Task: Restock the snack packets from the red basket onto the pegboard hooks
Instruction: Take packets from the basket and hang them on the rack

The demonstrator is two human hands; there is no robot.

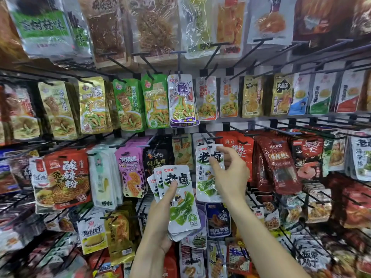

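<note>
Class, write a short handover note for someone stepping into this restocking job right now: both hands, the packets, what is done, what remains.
Left hand: holds a fanned stack of white-and-green packets, thumb on the front one.
Right hand: pinches one matching packet at its hook, grip near the top; whether it is fully threaded is unclear.
Done: more of the same packets hang behind it.
Left: seat this packet, then hang the stack one by one. The red basket is out of view.

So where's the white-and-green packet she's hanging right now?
The white-and-green foil packet is centre frame, pinched by the right hand, between the yellow packet and red packets.
</note>
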